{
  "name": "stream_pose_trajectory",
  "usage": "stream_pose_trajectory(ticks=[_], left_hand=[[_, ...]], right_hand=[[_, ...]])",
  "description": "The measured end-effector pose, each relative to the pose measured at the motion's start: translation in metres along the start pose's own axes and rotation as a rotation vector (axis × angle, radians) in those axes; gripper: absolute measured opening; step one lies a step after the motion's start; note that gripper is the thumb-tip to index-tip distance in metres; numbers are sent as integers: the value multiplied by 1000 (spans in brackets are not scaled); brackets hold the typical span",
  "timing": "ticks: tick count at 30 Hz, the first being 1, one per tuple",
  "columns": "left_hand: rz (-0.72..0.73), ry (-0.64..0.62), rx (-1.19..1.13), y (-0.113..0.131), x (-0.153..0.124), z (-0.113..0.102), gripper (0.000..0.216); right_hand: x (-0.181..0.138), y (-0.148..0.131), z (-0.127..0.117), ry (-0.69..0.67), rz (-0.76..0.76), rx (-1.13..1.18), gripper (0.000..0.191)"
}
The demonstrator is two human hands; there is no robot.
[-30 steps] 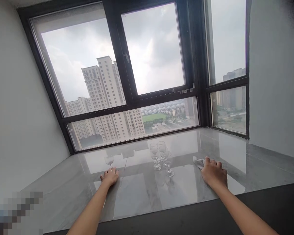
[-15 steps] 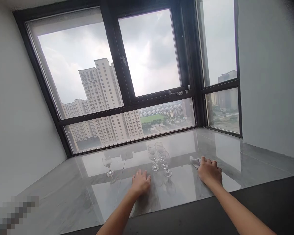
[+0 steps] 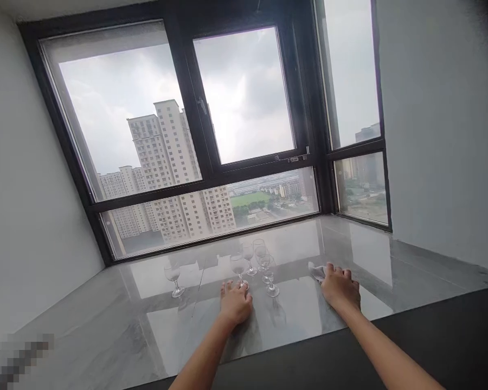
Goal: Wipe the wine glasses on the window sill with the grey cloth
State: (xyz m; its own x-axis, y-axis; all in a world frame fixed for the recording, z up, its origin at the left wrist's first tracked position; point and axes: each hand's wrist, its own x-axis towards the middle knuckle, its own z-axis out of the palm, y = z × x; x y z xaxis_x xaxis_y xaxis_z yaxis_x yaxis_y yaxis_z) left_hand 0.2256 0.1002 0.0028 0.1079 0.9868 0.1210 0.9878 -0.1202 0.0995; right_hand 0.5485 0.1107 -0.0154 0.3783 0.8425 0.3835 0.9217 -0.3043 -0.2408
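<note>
My left hand (image 3: 236, 304) lies on the glossy grey stone sill (image 3: 106, 330), its fingers closed round the foot of a clear wine glass (image 3: 238, 265) that stands upright. Just right of it stands a cluster of more wine glasses (image 3: 264, 262). One wine glass (image 3: 173, 275) stands alone further left. My right hand (image 3: 340, 287) rests palm down on a crumpled white cloth (image 3: 316, 272), fingers curled over it, to the right of the cluster.
Behind the sill is a large black-framed window (image 3: 211, 173) with tower blocks outside. White walls close both sides. A dark ledge (image 3: 431, 330) runs along the near edge under my right forearm.
My left hand left the lone glass at the left, moved right along the sill, and now holds the foot of a glass drawn left from the cluster. My right hand stayed on the cloth.
</note>
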Motion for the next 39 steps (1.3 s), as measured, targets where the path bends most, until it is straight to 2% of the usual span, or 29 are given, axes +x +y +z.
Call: stream_pose_trajectory(ticks=[8,11,17,24,28,30,32,35,39], left_hand=[[-183,76,64,-98,-70,-17,55],[-260,77,104,-133,-84,-22,55],[-378,74,145,-185,-79,-28,56],[-446,10,165,-212,-60,-25,55],[-498,-40,173,-200,-66,-23,61],[-520,-35,183,-180,-70,-24,63],[-496,-22,182,-150,-73,-25,61],[-308,15,124,-92,-70,-25,59],[101,-80,-137,-12,-55,-17,60]], right_hand=[[1,2,2,0,-24,4,39],[2,3,5,10,-28,12,40],[3,3,6,15,-18,-7,40],[3,3,9,38,-23,-5,41],[3,4,10,37,-35,0,41],[3,4,10,38,-32,2,40],[3,3,9,38,-28,-2,40],[3,2,7,29,-13,-8,39],[2,0,5,28,-2,-13,38]])
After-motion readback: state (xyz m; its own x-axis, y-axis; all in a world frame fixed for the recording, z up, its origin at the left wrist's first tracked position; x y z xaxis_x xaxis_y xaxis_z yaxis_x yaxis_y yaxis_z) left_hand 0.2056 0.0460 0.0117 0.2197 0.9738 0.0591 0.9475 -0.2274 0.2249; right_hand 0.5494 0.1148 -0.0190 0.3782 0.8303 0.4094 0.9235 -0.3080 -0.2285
